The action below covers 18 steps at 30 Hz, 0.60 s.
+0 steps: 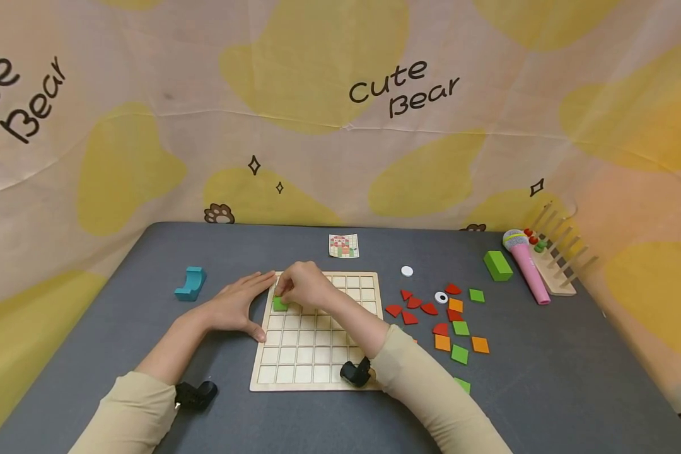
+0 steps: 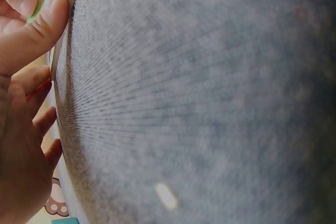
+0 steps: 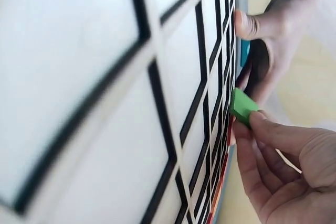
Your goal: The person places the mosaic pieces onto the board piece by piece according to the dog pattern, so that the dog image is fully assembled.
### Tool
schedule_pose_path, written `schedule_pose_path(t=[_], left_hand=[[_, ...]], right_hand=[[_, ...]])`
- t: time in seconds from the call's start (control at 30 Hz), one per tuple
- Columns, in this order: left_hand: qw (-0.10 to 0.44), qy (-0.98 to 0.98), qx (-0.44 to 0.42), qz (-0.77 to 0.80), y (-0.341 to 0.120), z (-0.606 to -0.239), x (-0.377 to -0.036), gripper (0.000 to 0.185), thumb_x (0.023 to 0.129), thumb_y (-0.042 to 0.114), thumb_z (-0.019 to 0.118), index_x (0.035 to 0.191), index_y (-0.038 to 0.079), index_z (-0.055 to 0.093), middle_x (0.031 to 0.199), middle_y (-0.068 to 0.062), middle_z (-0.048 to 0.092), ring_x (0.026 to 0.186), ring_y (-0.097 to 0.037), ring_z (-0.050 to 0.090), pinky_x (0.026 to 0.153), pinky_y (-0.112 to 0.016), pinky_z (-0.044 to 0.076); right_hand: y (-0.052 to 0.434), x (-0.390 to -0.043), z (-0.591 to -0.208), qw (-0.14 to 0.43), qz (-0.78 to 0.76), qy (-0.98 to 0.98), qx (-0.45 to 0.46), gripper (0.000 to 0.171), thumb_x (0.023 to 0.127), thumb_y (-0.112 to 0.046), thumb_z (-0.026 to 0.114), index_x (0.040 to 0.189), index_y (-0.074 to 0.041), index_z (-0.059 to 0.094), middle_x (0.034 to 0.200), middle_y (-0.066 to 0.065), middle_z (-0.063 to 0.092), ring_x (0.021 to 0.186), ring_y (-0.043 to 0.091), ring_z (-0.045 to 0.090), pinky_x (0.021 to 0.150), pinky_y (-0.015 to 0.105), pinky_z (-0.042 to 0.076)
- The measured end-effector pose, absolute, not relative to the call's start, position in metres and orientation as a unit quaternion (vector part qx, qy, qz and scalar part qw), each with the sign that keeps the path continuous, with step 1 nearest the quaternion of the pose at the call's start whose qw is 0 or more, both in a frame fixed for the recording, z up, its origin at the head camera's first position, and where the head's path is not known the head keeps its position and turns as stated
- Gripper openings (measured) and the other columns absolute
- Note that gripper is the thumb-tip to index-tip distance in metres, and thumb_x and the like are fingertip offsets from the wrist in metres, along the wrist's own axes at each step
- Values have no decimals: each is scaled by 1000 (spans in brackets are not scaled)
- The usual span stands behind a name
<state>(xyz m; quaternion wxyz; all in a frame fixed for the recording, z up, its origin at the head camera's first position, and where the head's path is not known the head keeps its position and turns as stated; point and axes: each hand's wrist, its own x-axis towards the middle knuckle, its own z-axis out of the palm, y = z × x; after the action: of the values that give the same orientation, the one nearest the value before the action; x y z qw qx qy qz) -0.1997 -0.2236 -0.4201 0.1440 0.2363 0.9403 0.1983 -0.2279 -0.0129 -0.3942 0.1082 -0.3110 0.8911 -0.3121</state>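
Note:
A light wooden grid board (image 1: pixel 303 356) lies on the table, divided into square cells. My right hand (image 1: pixel 306 285) is over its upper left part, pinching a green square tile (image 1: pixel 280 304) between thumb and fingertips. In the right wrist view the tile (image 3: pixel 244 106) is tilted at the board's surface; whether it touches a cell I cannot tell. My left hand (image 1: pixel 235 306) rests along the board's left edge with fingers spread, fingertips near the top corner and thumb lower down. The left wrist view shows this hand (image 2: pixel 26 145) against the board's side.
Right of the board lie several red quarter-round pieces (image 1: pixel 410 318), green tiles (image 1: pixel 459 354) and orange tiles (image 1: pixel 480 345), plus white discs (image 1: pixel 407 271). A pattern card (image 1: pixel 343 246) lies behind. Farther right are a green block (image 1: pixel 497 265), pink microphone (image 1: pixel 530 274) and pegged rack (image 1: pixel 562 287); left, a teal block (image 1: pixel 191 284).

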Motion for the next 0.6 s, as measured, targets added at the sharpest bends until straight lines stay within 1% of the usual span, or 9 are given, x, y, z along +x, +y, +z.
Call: schedule_pose_path(t=[0.17, 0.4, 0.6], left_hand=[[145, 940, 236, 200, -224, -420, -199, 125, 61, 59, 87, 157, 9, 24, 166, -13, 21, 151, -47, 17, 108, -77, 21], [144, 940, 234, 204, -223, -420, -199, 126, 60, 59, 87, 158, 10, 24, 166, -14, 21, 151, -46, 17, 107, -77, 20], [142, 941, 235, 200, -223, -421, -200, 126, 60, 59, 87, 157, 9, 24, 166, -13, 21, 151, -46, 18, 107, -78, 21]], right_hand=[[-17, -226, -396, 101, -293, 894, -324, 14, 79, -4, 76, 88, -13, 80, 82, -1, 77, 75, 1, 61, 70, 13, 45], [-20, -222, -395, 99, -278, 900, -322, 11, 81, -6, 76, 89, -12, 80, 81, -2, 77, 73, 1, 59, 68, 13, 43], [-20, -222, -396, 89, -266, 904, -324, 9, 82, -8, 77, 89, -13, 80, 82, -2, 77, 75, 4, 63, 69, 13, 44]])
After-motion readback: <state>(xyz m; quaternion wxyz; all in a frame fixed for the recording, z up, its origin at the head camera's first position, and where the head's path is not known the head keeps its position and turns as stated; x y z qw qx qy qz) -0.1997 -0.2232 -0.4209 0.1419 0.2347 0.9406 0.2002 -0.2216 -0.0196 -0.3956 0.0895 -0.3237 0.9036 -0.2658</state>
